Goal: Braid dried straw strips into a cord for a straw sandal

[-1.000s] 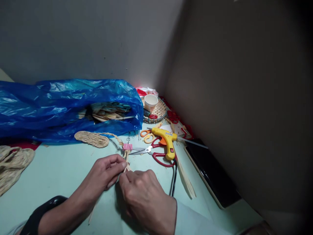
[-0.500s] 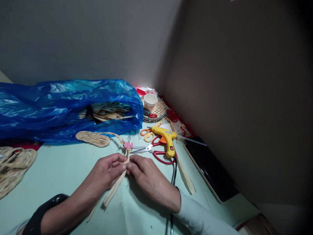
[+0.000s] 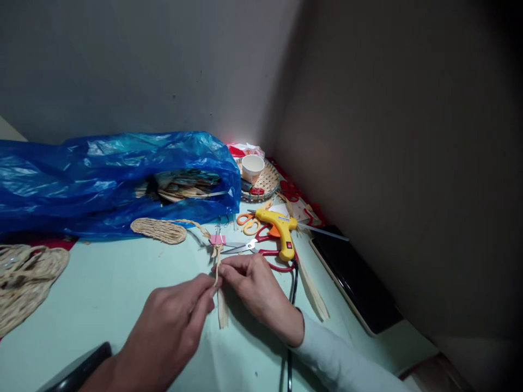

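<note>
My left hand (image 3: pixel 175 326) and my right hand (image 3: pixel 255 286) meet at the middle of the pale green table (image 3: pixel 102 288). Both pinch flat straw strips (image 3: pixel 221 305) just below a braided part. The braid (image 3: pixel 216 253) runs up to a pink binder clip (image 3: pixel 217 239), and from there a plaited cord leads left to a small oval woven straw piece (image 3: pixel 160 230). Loose strip ends hang down toward me between the two hands.
A yellow glue gun (image 3: pixel 281 228) lies on red-handled scissors (image 3: pixel 269 251), with orange scissors (image 3: pixel 247 222) behind. A blue plastic bag (image 3: pixel 102 179) of straw fills the back left. A woven tray (image 3: pixel 267 182) holds a white cup (image 3: pixel 252 166). A dark tablet (image 3: pixel 355 286) lies right; woven straw (image 3: pixel 24 280) far left.
My left hand has drawn back toward me and turned its back up. My right hand moved forward to the braid. The loose strips now hang straight down instead of slanting left.
</note>
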A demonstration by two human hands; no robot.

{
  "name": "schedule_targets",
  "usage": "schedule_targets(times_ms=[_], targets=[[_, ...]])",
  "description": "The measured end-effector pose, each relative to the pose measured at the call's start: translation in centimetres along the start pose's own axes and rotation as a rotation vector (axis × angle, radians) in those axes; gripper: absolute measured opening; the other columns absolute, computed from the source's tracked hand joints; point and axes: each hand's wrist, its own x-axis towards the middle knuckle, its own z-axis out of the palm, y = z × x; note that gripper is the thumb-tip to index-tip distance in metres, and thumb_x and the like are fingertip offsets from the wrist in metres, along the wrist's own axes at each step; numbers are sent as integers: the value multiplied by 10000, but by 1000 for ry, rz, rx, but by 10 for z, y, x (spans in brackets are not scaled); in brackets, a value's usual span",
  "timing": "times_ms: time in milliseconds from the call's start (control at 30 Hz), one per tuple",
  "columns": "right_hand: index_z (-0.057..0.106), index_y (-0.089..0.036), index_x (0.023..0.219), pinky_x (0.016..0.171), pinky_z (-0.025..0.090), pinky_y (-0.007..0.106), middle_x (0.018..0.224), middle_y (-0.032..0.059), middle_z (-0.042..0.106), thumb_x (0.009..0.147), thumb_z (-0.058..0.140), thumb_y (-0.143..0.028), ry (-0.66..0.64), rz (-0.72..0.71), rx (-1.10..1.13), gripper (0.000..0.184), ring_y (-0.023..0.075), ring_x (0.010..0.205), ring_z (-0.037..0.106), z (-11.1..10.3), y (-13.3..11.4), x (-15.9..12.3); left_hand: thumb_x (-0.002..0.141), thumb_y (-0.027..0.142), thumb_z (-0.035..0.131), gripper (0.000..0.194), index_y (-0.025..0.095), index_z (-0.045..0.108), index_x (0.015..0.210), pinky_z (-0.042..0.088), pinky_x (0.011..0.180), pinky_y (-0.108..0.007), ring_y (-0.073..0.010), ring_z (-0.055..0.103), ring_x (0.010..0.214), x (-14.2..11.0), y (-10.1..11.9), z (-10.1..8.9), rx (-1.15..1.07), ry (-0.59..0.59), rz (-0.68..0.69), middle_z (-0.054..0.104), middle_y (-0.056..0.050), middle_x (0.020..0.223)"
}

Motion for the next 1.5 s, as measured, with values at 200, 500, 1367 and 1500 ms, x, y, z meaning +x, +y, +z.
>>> schedule_targets(times_ms=[200, 500, 1367, 1500], targets=[[686, -141, 722, 464, 286, 214, 594, -18, 586, 926, 538, -235, -88, 193, 266, 269, 89, 467, 387, 1, -3, 0, 928, 141, 445, 253, 241, 673, 882, 538, 565, -242, -180, 712, 593, -12, 0, 16, 144, 84, 295, 745, -18, 719], [617, -153, 646, 655, 390, 220, 635, -19, 561, 921, 492, -134, -110, 75, 233, 303, 120, 615, 461, -2, -6, -1, 918, 462, 577, 272, 212, 632, 826, 333, 383, -207, -88, 395, 371, 21, -8, -10, -614, -78, -428, 521, 68, 507], [469, -209, 847, 714, 357, 297, 776, 36, 661, 1029, 459, -207, -68, 51, -416, 182, 199, 774, 575, 2, -14, -15, 794, 423, 637, 263, 180, 611, 695, 343, 552, -244, -123, 480, 557, 28, -19, -7, -584, -243, -433, 582, 25, 625], [474, -208, 859, 644, 318, 284, 752, 26, 643, 1035, 453, -207, -85, 54, -545, 177, 174, 685, 545, 3, -21, -16, 804, 556, 521, 330, 233, 500, 739, 216, 390, -231, -73, 274, 374, 25, -12, 2, -652, -241, -505, 469, 94, 561]])
